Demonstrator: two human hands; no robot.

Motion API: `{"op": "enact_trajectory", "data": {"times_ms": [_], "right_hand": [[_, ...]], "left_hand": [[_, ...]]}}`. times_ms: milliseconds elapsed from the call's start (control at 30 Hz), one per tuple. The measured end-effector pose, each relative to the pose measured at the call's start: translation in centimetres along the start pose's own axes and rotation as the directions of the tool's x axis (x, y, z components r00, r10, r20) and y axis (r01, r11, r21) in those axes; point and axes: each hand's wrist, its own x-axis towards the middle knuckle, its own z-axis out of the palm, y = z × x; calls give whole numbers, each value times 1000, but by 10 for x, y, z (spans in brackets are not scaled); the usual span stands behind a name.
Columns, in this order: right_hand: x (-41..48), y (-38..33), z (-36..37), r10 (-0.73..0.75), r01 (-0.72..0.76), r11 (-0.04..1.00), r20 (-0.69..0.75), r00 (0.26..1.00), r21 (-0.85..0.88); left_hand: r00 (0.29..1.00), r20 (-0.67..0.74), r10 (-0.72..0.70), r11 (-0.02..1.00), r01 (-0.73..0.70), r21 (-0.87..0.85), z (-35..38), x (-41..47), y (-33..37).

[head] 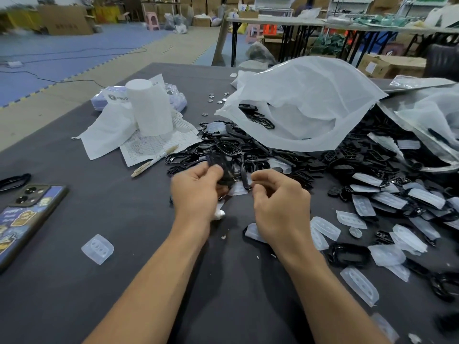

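Both hands work at the middle of a dark grey table. My left hand grips a black plastic shell piece, blurred by motion. My right hand has its fingers curled, pinching a thin black part beside a clear pad; the contact is partly hidden. Just beyond the hands lies a heap of black plastic frames. Clear silicone button pads lie scattered on the table.
A large white plastic bag with black parts inside lies behind the heap. A paper roll, a printed sheet and a pen sit at the left. A phone lies at the left edge. More pads and frames cover the right side.
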Motion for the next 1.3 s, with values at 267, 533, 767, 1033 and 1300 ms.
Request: {"op": "enact_trajectory", "data": {"times_ms": [267,533,767,1033,1300], "right_hand": [[-10,-6,10,-117,200,959,364,924,-199],[-11,-6,24,-205,337,899,409,889,-280],[-7,2,11,-55,77,992,215,975,-99],[11,4,-7,221,-230,931,64,973,282],[17,15,-16,163,-182,976,160,974,116]], "left_hand": [[984,-177,-17,1000,15,-16,-26,24,2],[989,-149,-2,1000,3,3,-27,27,1],[993,-117,-6,1000,6,5,-27,25,-2],[1000,23,11,992,-14,124,-18,16,-5],[989,119,89,959,-118,257,-17,17,-12]]}}
